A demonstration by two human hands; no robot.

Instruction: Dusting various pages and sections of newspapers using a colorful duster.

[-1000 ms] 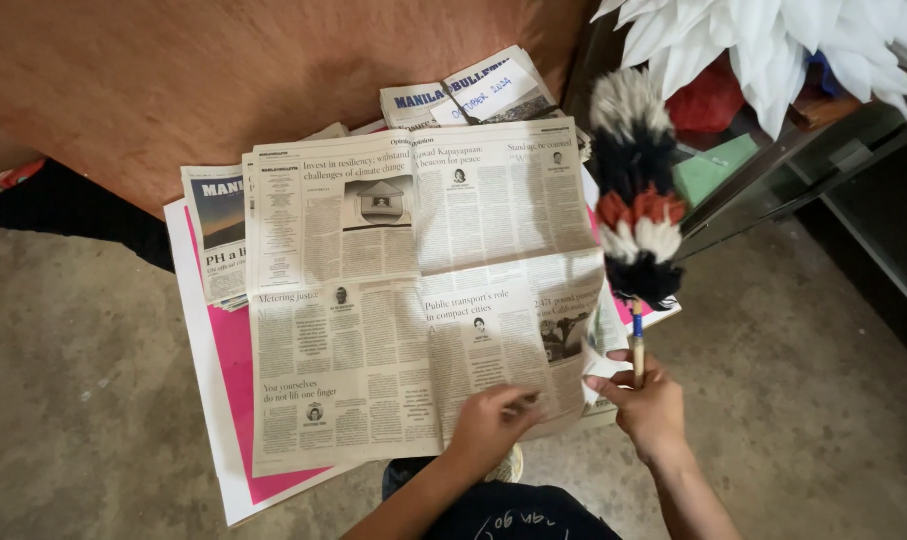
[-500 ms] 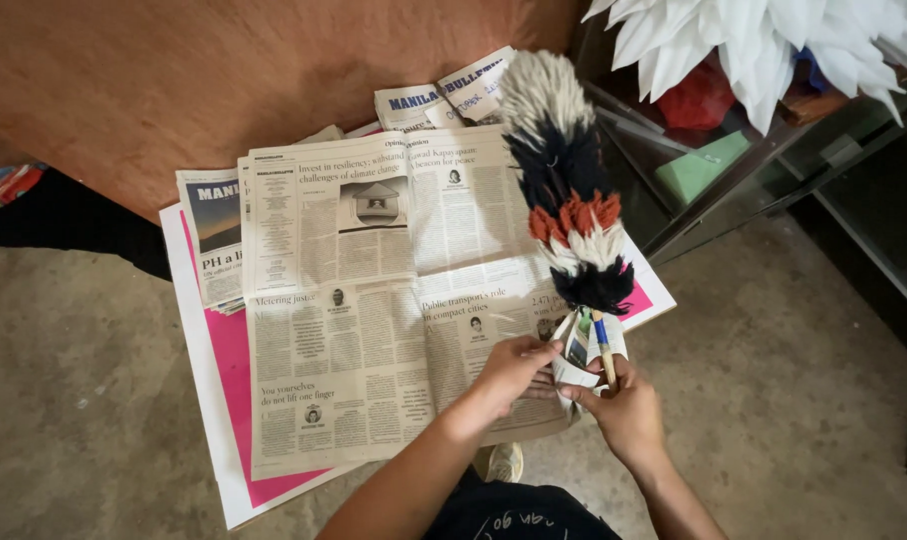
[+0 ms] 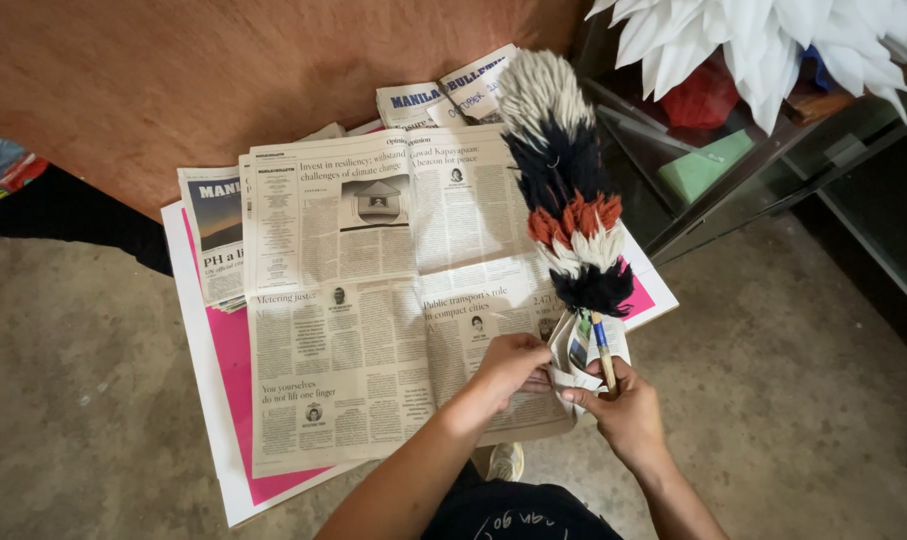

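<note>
Feather duster [image 3: 566, 190] lies along the right edge of the open newspaper [image 3: 374, 300] on the floor [image 3: 94, 380]; my right hand [image 3: 622, 410] grips its handle, my left hand [image 3: 514, 362] pinches folded paper [image 3: 572, 352] around it.

left hand [image 3: 512, 362]: fingers curled, gripping | right hand [image 3: 624, 410]: fingers closed

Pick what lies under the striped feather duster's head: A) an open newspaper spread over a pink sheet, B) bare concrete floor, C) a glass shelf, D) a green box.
A: the white, black and orange feather duster rests on the open newspaper covering the pink sheet.
</note>
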